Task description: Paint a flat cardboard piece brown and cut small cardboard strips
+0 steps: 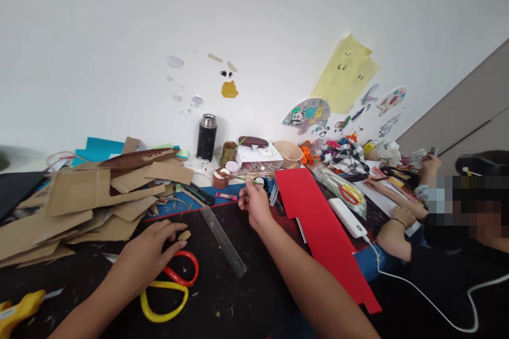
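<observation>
My left hand is low over the dark table at the left, with a small tan piece of cardboard between its thumb and index finger. Just below that hand lies a pair of scissors with one red and one yellow handle loop; its blade is partly hidden under my wrist. My right hand is raised near the middle, fingers curled and thumb up; whatever is in its fingertips is too small to make out. Between the hands lies a clear ruler. A notched red board lies right of my right forearm.
Cardboard scraps pile up at the left, above a yellow glue gun. Along the wall stand a black flask, a white box and a bowl. A white power bank trails a cable toward a person at the right.
</observation>
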{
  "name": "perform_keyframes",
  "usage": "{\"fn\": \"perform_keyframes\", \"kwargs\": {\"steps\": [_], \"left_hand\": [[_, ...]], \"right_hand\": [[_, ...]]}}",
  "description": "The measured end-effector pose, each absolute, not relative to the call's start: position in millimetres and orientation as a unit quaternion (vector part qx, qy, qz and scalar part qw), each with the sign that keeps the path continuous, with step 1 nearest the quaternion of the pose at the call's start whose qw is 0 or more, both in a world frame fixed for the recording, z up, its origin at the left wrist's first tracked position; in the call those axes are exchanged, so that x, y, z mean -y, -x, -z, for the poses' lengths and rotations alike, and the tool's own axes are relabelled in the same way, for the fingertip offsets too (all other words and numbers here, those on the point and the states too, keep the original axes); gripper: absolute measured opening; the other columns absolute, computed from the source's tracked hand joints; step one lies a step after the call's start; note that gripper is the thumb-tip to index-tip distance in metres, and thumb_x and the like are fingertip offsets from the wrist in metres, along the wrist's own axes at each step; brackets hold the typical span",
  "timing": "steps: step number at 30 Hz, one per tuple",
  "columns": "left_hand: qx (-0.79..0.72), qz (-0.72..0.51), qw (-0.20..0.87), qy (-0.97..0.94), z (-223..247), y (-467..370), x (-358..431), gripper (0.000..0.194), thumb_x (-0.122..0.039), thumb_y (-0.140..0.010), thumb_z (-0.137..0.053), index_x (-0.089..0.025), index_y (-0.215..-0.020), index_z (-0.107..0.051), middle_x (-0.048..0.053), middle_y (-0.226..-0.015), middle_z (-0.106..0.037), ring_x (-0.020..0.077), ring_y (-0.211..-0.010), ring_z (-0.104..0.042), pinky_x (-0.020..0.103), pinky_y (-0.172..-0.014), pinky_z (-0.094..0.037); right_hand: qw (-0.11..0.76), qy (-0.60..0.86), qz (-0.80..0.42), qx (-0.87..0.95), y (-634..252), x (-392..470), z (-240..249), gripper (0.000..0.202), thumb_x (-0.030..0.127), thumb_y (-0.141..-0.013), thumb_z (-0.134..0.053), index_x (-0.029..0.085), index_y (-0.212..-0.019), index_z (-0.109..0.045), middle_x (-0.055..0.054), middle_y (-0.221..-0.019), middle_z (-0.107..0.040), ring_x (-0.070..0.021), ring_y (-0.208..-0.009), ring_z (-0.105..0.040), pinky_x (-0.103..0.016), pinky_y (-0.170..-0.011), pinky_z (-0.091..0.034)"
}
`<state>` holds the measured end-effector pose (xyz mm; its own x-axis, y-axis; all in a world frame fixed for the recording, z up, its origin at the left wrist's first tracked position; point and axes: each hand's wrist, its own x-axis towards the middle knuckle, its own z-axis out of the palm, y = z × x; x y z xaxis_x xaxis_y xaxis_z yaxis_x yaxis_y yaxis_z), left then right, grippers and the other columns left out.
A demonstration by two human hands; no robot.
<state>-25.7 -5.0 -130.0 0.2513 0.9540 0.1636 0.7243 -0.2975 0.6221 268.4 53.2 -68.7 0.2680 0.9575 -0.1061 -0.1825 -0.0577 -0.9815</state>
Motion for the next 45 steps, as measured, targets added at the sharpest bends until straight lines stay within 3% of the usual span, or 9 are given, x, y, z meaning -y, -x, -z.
{"fn": "perform_keyframes", "kwargs": {"steps": [6,12,15,17,26,31,36,42,45], "left_hand": [[-0.538,-0.282,0.179,-0.774,136,27,7,0.052,-0.071,-0.099,-0.058,-0.032,-0.118,-0.087,0.004,-0.093,-0.078,0.0272,-0.092,-0.082,0.035,-0.085,-0.065],[-0.520,-0.313,0.169,-0.777,136,27,8,0.062,-0.081,-0.102,-0.052,-0.032,-0.117,-0.088,0.004,-0.090,-0.078,0.0252,-0.087,-0.081,0.032,-0.084,-0.066],[-0.516,-0.322,0.170,-0.776,135,27,8,0.067,-0.086,-0.101,-0.050,-0.033,-0.116,-0.088,0.004,-0.089,-0.079,0.0250,-0.085,-0.081,0.032,-0.083,-0.067],[-0.514,-0.322,0.170,-0.777,135,27,9,0.069,-0.088,-0.101,-0.048,-0.034,-0.116,-0.089,0.004,-0.091,-0.081,0.0252,-0.086,-0.082,0.032,-0.084,-0.067],[-0.521,-0.331,0.174,-0.767,137,28,9,0.075,-0.094,-0.098,-0.047,-0.034,-0.115,-0.089,0.005,-0.090,-0.081,0.0256,-0.085,-0.081,0.032,-0.084,-0.067],[-0.509,-0.326,0.182,-0.776,134,30,8,0.074,-0.093,-0.100,-0.047,-0.034,-0.117,-0.089,0.005,-0.090,-0.081,0.0246,-0.085,-0.082,0.031,-0.083,-0.066],[-0.514,-0.337,0.169,-0.770,135,27,12,0.076,-0.093,-0.101,-0.045,-0.034,-0.116,-0.089,0.004,-0.091,-0.080,0.0241,-0.085,-0.081,0.031,-0.083,-0.066],[-0.517,-0.338,0.159,-0.770,140,27,13,0.073,-0.091,-0.101,-0.047,-0.034,-0.116,-0.089,0.004,-0.092,-0.080,0.0244,-0.087,-0.081,0.031,-0.085,-0.067],[-0.515,-0.343,0.153,-0.771,140,27,13,0.070,-0.090,-0.101,-0.048,-0.034,-0.116,-0.089,0.004,-0.091,-0.079,0.0244,-0.085,-0.081,0.031,-0.083,-0.067]], "right_hand": [[0.565,0.537,-0.426,0.460,-263,-70,52,0.060,0.082,-0.096,-0.064,0.023,-0.105,-0.070,0.006,-0.067,-0.062,-0.0121,-0.042,-0.054,-0.023,-0.042,-0.035],[0.478,0.549,-0.336,0.597,-262,-75,25,0.032,0.049,-0.107,-0.073,0.025,-0.087,-0.076,0.002,-0.065,-0.067,-0.0186,-0.062,-0.065,-0.027,-0.063,-0.043],[0.364,0.571,-0.185,0.712,-250,-79,14,0.027,0.041,-0.114,-0.067,0.026,-0.098,-0.082,-0.004,-0.085,-0.080,-0.0259,-0.087,-0.074,-0.032,-0.077,-0.047],[0.314,0.564,-0.152,0.749,-236,-81,11,0.027,0.044,-0.116,-0.065,0.027,-0.107,-0.084,-0.007,-0.092,-0.084,-0.0283,-0.093,-0.076,-0.034,-0.082,-0.048],[0.270,0.539,-0.158,0.782,-195,-86,21,0.031,0.046,-0.113,-0.071,0.028,-0.136,-0.082,-0.007,-0.098,-0.086,-0.0316,-0.097,-0.079,-0.039,-0.089,-0.054],[0.369,0.551,-0.280,0.694,-215,-88,34,0.046,0.040,-0.109,-0.073,0.028,-0.154,-0.072,0.000,-0.083,-0.078,-0.0239,-0.075,-0.073,-0.033,-0.075,-0.053],[0.468,0.568,-0.411,0.537,-247,-78,55,0.043,0.045,-0.105,-0.071,0.025,-0.144,-0.073,0.007,-0.069,-0.067,-0.0151,-0.048,-0.057,-0.026,-0.052,-0.045],[0.421,0.584,-0.511,0.469,-277,-67,68,0.055,0.054,-0.100,-0.076,0.015,-0.137,-0.069,0.008,-0.055,-0.064,-0.0138,-0.037,-0.052,-0.022,-0.038,-0.034],[0.400,0.581,-0.549,0.449,-279,-69,70,0.048,0.054,-0.101,-0.077,0.015,-0.130,-0.071,0.007,-0.055,-0.066,-0.0123,-0.036,-0.051,-0.020,-0.037,-0.032]]}}
